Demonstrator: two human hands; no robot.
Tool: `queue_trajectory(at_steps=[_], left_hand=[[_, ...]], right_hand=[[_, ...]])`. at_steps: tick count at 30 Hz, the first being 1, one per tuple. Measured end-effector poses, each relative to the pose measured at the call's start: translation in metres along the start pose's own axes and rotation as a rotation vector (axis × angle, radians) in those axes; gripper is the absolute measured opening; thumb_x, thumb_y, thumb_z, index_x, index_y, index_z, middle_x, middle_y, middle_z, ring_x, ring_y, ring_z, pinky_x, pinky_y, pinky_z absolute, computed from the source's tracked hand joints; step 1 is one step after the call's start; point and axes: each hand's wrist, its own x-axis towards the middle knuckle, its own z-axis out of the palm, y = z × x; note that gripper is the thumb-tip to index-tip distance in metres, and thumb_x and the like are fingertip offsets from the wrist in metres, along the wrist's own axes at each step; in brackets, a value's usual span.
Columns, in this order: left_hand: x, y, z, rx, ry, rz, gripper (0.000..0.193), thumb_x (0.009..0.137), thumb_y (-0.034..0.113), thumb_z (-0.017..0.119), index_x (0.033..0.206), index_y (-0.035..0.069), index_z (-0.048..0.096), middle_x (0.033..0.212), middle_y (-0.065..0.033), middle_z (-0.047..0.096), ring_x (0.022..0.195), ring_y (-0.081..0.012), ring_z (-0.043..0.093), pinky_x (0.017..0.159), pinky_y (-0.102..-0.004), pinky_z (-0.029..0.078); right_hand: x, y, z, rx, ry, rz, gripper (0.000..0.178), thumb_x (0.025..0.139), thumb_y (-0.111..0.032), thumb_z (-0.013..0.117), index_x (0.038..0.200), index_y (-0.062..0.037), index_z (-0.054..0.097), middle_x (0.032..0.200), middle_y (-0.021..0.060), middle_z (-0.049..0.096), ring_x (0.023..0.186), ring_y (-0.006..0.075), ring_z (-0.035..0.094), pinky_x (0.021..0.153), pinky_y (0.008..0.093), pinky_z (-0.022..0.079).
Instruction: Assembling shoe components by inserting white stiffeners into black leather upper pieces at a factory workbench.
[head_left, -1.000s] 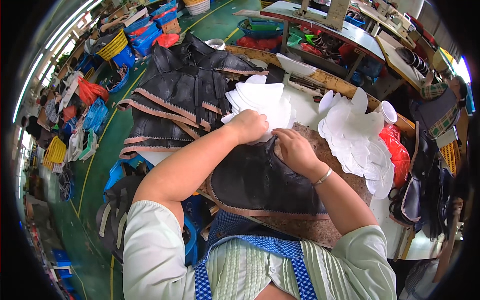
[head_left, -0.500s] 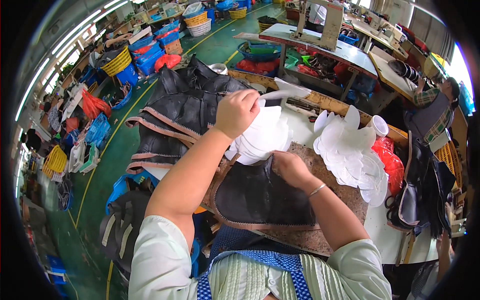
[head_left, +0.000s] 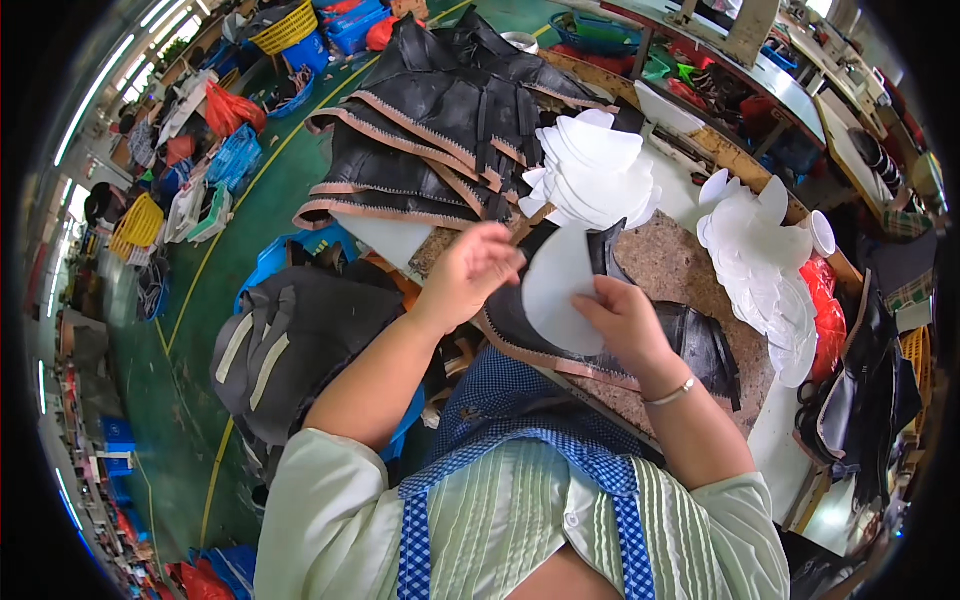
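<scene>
My right hand (head_left: 630, 322) pinches the edge of a flat, half-moon-shaped white sheet piece (head_left: 562, 290) between thumb and fingers. To its left, my left hand (head_left: 468, 272) is raised with fingers bent and apart, slightly blurred, and holds nothing I can see. Under both hands lies a black leather piece (head_left: 690, 345) with a pinkish stitched edge, partly covered by the white piece. Just beyond, a stack of similar white pieces (head_left: 598, 165) rests close to a heap of black leather pieces (head_left: 440, 115) with the same edging.
A speckled brown board (head_left: 665, 255) lies on the white table. At right are a second pile of white pieces (head_left: 760, 280), a white cup (head_left: 819, 233), a red plastic bag (head_left: 826, 305) and black leather (head_left: 868, 370). Dark grey pieces (head_left: 300, 340) fill a blue basket (head_left: 262, 268) at left.
My left hand has come back from the stack toward my body. My right hand has left the leather's edge and now holds the white piece. The view has shifted.
</scene>
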Motion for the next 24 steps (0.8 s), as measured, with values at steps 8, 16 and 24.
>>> queue_trajectory(at_steps=[8,16,24], left_hand=[[-0.007,-0.067,-0.022,0.498,0.153,-0.023,0.032,0.073,0.012,0.08,0.096,0.0,0.061,0.07,-0.0063,0.067,0.062,-0.0104,0.062,0.058,-0.0259,0.048],[-0.007,-0.063,-0.016,0.729,0.208,0.11,0.038,0.071,0.012,0.081,0.096,0.003,0.054,0.067,-0.0038,0.062,0.06,-0.0156,0.059,0.057,-0.0288,0.047],[-0.021,-0.045,0.006,1.196,0.152,0.619,0.048,0.07,0.011,0.075,0.114,0.004,0.055,0.111,-0.015,0.054,0.101,-0.0354,0.054,0.086,-0.0452,0.045]], right_hand=[[0.021,0.043,0.026,-0.584,0.015,-0.104,0.028,0.075,-0.017,0.073,0.094,-0.0005,0.061,0.072,0.0122,0.065,0.064,0.0257,0.064,0.06,0.0342,0.05],[0.02,0.051,0.034,-0.739,0.146,-0.308,0.039,0.074,-0.011,0.078,0.098,-0.0023,0.048,0.068,0.0083,0.059,0.057,0.0211,0.059,0.054,0.0325,0.048],[-0.03,0.052,0.028,-1.039,-0.147,-0.914,0.017,0.073,-0.011,0.061,0.09,-0.0083,0.065,0.094,0.0044,0.063,0.091,0.0215,0.059,0.076,0.0363,0.047]])
